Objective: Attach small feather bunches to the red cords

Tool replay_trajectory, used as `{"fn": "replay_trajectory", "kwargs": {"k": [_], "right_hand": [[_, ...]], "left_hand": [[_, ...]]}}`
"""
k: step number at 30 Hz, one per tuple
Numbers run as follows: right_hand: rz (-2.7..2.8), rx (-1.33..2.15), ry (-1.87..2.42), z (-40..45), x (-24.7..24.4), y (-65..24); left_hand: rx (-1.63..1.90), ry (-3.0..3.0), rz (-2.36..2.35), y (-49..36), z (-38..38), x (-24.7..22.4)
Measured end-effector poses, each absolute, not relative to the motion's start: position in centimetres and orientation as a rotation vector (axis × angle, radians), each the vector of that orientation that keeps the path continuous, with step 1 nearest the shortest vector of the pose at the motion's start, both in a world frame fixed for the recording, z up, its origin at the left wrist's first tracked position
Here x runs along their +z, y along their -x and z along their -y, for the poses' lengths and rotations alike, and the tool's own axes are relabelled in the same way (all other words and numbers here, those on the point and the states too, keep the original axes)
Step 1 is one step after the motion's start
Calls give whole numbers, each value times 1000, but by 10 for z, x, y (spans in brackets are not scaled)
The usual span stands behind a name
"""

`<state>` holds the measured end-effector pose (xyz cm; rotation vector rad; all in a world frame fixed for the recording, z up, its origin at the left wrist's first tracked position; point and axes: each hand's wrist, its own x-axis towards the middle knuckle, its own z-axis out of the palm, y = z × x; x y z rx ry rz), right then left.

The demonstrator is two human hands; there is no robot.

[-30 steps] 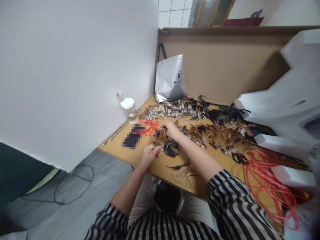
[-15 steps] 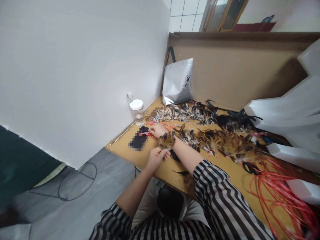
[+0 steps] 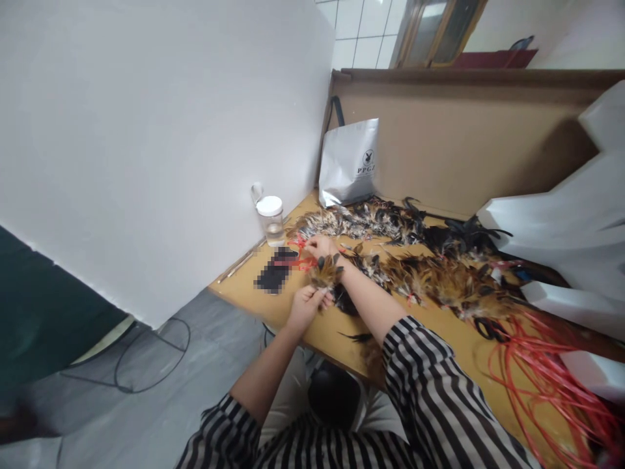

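Note:
My left hand (image 3: 308,307) is closed in a pinch at the base of a small brown and black feather bunch (image 3: 326,271), which fans upward from the fingers. Beyond it, my right hand (image 3: 321,247) is closed on red plastic string (image 3: 299,243) at its fingertips. More of that string crosses a dark, partly pixelated phone-like object (image 3: 273,272) to the left. My right forearm passes just beside the bunch, over the table (image 3: 239,290).
Rows of brown and black feather bunches (image 3: 434,280) cover the table's right and back. Black-handled scissors (image 3: 489,329) lie beside a tangle of red string (image 3: 541,365). A white-lidded jar (image 3: 271,221) and a silver bag (image 3: 349,163) stand near the white wall panel (image 3: 161,130).
My right hand has shifted slightly up and to the right, with the red string drawn along. My left hand keeps its pinch on the feather bunch. The view has tilted slightly.

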<state>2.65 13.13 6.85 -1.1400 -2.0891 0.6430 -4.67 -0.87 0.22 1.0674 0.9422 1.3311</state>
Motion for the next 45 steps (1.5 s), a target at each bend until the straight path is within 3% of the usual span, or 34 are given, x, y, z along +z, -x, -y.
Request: {"fn": "replay_trajectory", "kwargs": {"k": [3,7,12,30,45], "right_hand": [[1885,760,1195,-134,79,-43],[1300,1361,970,-115,94,-74],[1206,1588,856,-71,96,-105],[1059,1400,949,-26,58,-166],[1044,1540,805,-22,54,-173]], "left_hand": [[1417,-895,-905,49,5,2],[1507,-587,-768,55,-1,3],[1498,-450,-612,59,-6,6],[1110,-799,-678,-16,-10,36],[1180,-556,-591,-36,-4,33]]}}
